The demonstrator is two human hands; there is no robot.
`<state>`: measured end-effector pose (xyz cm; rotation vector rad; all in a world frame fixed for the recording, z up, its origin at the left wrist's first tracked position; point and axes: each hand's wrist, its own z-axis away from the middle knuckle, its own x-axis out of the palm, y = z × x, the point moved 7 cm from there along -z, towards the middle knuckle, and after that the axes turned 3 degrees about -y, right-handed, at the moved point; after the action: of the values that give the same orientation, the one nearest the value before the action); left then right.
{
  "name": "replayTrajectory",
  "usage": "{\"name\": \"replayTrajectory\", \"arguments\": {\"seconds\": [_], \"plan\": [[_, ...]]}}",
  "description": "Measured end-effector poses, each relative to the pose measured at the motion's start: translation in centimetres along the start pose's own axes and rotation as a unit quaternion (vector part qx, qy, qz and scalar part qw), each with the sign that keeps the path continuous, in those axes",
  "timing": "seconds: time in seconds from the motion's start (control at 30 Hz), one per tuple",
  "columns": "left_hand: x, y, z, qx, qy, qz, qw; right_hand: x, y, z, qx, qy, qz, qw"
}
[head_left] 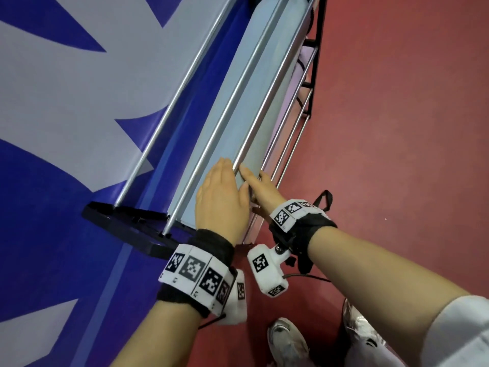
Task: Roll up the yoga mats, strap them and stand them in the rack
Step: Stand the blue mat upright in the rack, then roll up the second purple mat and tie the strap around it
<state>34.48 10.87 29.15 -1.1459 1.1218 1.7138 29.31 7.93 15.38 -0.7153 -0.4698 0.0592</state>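
The fingers (pixel 225 168) of the left hand (pixel 221 200) lie flat and together, palm down on the near end of a pale blue rolled yoga mat (pixel 238 107), pressing rather than gripping. The right hand (pixel 260 188) comes in from the right side of the same end; its thumb lies along the mat's surface, while its other fingers go under a chrome bar and out of sight, so whether they close on anything cannot be told.

In the head view the mat lies lengthwise in a metal rack (pixel 190 123), between parallel chrome bars that run away toward the top of the frame. A black end frame (pixel 127 221) closes the rack's near end just left of the left wrist. A second, lilac mat (pixel 299 72) shows on a lower level beneath the blue one, behind further bars.

To the left, the rack stands close against a blue and grey patterned wall (pixel 66 102), leaving only a narrow gap. To the right, the red floor (pixel 397 128) is open and bare of objects beside the rack. Both wrists carry black bands with white marker blocks (pixel 195 271), and a silver shoe (pixel 287 340) stands on the floor below the hands.
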Motion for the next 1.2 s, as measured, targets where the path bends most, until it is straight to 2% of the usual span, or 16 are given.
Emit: {"name": "replayTrajectory", "arguments": {"seconds": [0.17, 0.3, 0.53, 0.6, 0.67, 0.8, 0.83, 0.97, 1.0, 1.2], "plan": [[-0.6, 2.3, -0.2, 0.002, -0.024, -0.06, 0.998, -1.4, 0.0, 2.5, 0.006, 0.004, 0.039, 0.999], [-0.3, 5.5, -0.2, 0.051, -0.024, -0.1, 0.993, -3.4, -1.8, 5.6, -0.003, 0.014, 0.163, 0.987], [3.5, 15.5, -1.1, 0.159, -0.077, -0.11, 0.978, -14.2, -5.2, 11.3, -0.09, 0.173, 0.251, 0.948], [5.6, 19.9, 0.3, 0.209, -0.1, -0.126, 0.965, -19.0, -4.7, 15.0, -0.087, 0.252, 0.252, 0.93], [7.0, 22.7, 1.2, 0.23, -0.115, -0.15, 0.955, -22.2, -4.2, 17.3, -0.081, 0.294, 0.247, 0.92], [12.4, 30.7, 8.2, 0.344, -0.153, -0.2, 0.905, -30.2, 0.8, 26.8, -0.062, 0.418, 0.184, 0.887], [12.6, 31.0, 8.5, 0.348, -0.153, -0.199, 0.903, -30.7, 1.0, 27.2, -0.062, 0.425, 0.181, 0.885], [18.0, 37.8, 18.6, 0.444, -0.194, -0.218, 0.847, -36.8, 8.1, 38.1, -0.038, 0.523, 0.11, 0.844], [17.9, 37.8, 18.5, 0.445, -0.189, -0.222, 0.847, -36.6, 8.3, 38.3, -0.037, 0.523, 0.104, 0.845], [29.0, 49.3, 38.2, 0.581, -0.243, -0.239, 0.739, -46.4, 22.7, 54.7, 0.007, 0.637, 0.002, 0.771]]}}
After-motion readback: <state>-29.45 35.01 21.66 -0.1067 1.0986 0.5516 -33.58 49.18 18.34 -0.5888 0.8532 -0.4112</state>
